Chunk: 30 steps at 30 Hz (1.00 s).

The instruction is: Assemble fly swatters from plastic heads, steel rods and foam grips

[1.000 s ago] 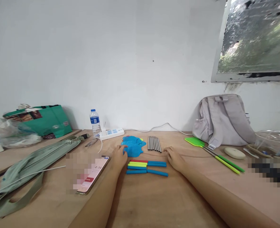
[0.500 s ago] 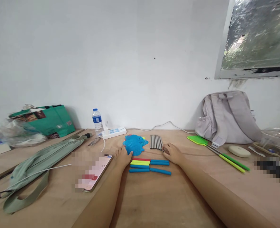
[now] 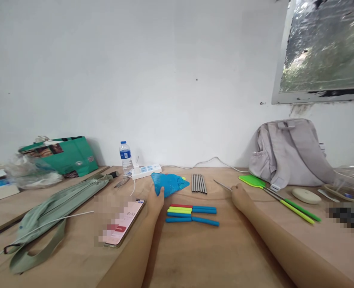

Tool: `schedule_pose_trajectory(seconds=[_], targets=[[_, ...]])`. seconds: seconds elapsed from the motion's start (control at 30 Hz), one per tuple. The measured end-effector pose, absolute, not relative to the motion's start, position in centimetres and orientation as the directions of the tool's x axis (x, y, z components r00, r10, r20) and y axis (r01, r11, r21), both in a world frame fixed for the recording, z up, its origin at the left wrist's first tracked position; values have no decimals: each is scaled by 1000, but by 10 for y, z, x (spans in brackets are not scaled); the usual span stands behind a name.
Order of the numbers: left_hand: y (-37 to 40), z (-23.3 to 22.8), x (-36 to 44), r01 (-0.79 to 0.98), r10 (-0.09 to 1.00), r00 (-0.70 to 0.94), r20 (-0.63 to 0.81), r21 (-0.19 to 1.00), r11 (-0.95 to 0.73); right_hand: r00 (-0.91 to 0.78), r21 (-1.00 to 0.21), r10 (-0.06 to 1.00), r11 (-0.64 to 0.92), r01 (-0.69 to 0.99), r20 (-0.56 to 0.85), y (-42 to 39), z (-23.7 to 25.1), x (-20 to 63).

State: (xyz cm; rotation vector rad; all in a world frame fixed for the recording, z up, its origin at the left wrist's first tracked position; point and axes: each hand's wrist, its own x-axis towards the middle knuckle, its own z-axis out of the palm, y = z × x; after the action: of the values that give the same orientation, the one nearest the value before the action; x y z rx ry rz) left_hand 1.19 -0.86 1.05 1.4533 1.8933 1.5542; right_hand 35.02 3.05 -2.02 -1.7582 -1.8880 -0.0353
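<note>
Soft even daylight, edges stretched wide.

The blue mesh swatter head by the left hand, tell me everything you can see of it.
The blue mesh swatter head is a flat, roughly fan-shaped piece of bright blue perforated plastic. The left hand grips its near edge and tilts it up off the wooden table, its point aimed right, toward the row of grey metal rods. A sliver of yellow-green shows behind its far edge. No handle is attached. The coloured grip sleeves lie just in front of it, apart from it.
</note>
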Motion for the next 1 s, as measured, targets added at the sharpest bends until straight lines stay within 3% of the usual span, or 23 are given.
schedule_pose_trajectory(seconds=[0.1, 0.2, 0.27, 0.33, 0.57, 0.8, 1.0], targets=[[-13, 15, 23, 352, 830, -427, 360, 911, -214, 52, -405, 886, 158, 901, 461, 22, -17, 362], [-21, 21, 37, 8, 886, -331, 325, 940, -341, 33, -469, 869, 233, 852, 493, 3, -14, 361], [-28, 26, 45, -274, 926, -225, 302, 893, -357, -25, -553, 864, 344, 759, 504, -16, -10, 355], [-35, 30, 51, -418, 947, -132, 294, 849, -322, -105, -631, 859, 445, 635, 500, -36, -3, 347], [-50, 37, 57, -463, 970, 37, 242, 864, -198, -88, -692, 848, 483, 536, 523, -70, 21, 326], [-53, 36, 60, -440, 969, 114, 220, 885, -149, -135, -642, 832, 508, 574, 537, -71, 17, 324], [-52, 35, 60, -483, 976, 69, 206, 863, -148, -66, -640, 811, 507, 578, 582, -75, 20, 323]])
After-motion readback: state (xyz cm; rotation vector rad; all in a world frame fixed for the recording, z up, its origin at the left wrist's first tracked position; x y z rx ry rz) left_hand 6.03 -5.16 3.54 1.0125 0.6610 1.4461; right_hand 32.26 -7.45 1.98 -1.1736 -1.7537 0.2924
